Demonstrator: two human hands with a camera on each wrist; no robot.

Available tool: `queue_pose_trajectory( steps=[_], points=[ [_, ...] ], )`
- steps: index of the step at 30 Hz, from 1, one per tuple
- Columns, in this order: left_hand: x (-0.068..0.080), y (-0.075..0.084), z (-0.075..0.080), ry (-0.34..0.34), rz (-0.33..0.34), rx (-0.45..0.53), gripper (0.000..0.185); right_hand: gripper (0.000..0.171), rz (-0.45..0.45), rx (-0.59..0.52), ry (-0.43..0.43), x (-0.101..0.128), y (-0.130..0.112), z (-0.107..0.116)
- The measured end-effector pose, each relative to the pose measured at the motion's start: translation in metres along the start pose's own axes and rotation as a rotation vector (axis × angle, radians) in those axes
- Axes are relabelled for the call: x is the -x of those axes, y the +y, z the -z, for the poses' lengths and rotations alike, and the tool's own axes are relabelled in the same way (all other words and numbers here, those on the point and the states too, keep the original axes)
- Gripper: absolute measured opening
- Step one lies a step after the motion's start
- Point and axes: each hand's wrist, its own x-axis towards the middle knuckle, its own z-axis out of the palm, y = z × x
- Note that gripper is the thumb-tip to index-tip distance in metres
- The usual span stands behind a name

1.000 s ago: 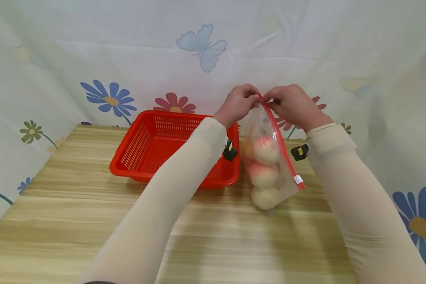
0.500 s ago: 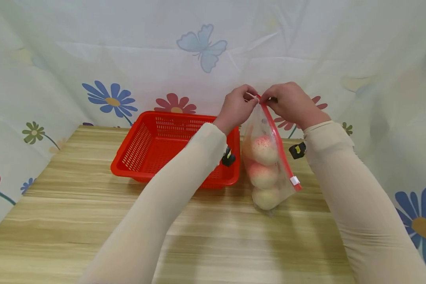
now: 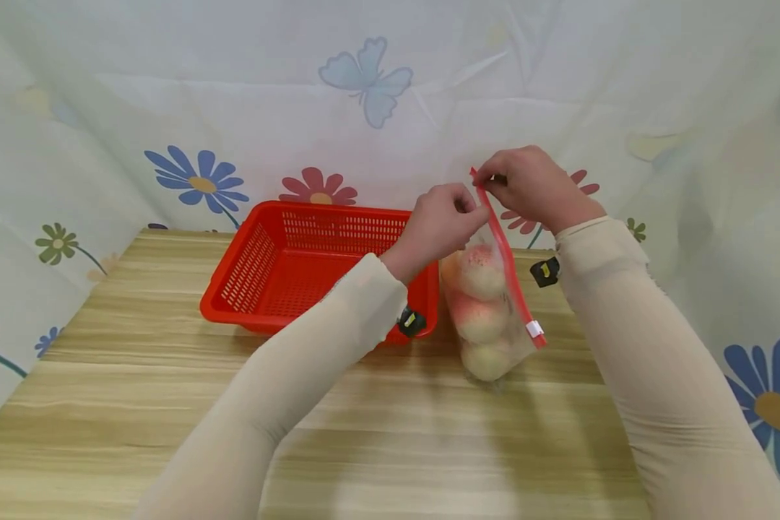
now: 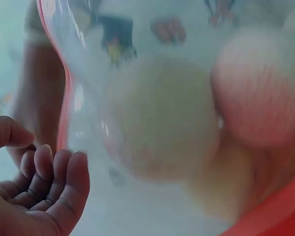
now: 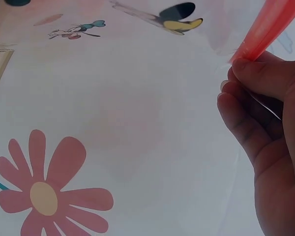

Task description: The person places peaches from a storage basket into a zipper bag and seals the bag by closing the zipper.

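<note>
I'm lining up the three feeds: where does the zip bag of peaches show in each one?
Head: the zip bag stands right of centre, beside the red basket.
Left wrist: the bag fills most of the picture, peaches blurred behind the clear plastic.
Right wrist: only its red zip strip shows at top right, pinched by the right hand.
Shared landmark: the red zip strip.
</note>
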Motion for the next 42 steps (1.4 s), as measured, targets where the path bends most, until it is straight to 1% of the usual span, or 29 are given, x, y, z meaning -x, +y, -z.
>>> queue_pose_trajectory(
  steps=[3, 7, 12, 15, 18, 24, 27, 31, 35, 38, 42],
  points=[
    [0.013, 0.006, -0.004, -0.062, 0.009, 0.015, 0.020, 0.019, -0.010, 0.008, -0.018, -0.001, -0.001, 0.002],
    [0.029, 0.012, -0.011, -0.159, 0.024, 0.030, 0.034, 0.019, -0.018, 0.024, -0.039, -0.003, -0.002, 0.004],
    [0.047, 0.019, -0.021, -0.238, -0.007, -0.002, 0.051, 0.019, 0.004, 0.035, -0.037, -0.003, -0.003, 0.007],
    [0.055, 0.022, -0.027, -0.288, 0.001, -0.002, 0.054, 0.019, 0.005, 0.037, -0.041, -0.002, -0.004, 0.007],
    [0.060, 0.025, -0.031, -0.337, 0.014, -0.025, 0.056, 0.019, -0.002, 0.042, -0.049, -0.001, -0.005, 0.009],
    [0.065, 0.026, -0.036, -0.378, 0.018, -0.119, 0.052, 0.020, -0.018, 0.052, -0.068, 0.000, -0.007, 0.011],
    [0.067, 0.026, -0.036, -0.408, 0.028, -0.124, 0.049, 0.020, -0.037, 0.054, -0.079, 0.002, -0.007, 0.012],
    [0.067, 0.026, -0.034, -0.431, 0.022, -0.094, 0.046, 0.020, -0.071, 0.059, -0.069, 0.006, -0.002, 0.012],
    [0.065, 0.023, -0.031, -0.426, 0.017, -0.047, 0.041, 0.020, -0.112, 0.051, -0.037, 0.014, 0.005, 0.013],
    [0.064, 0.022, -0.026, -0.412, 0.036, -0.028, 0.037, 0.020, -0.146, 0.038, -0.017, 0.023, 0.013, 0.015],
    [0.061, 0.022, -0.019, -0.392, 0.068, -0.042, 0.033, 0.019, -0.180, 0.035, 0.011, 0.037, 0.025, 0.017]
  ],
)
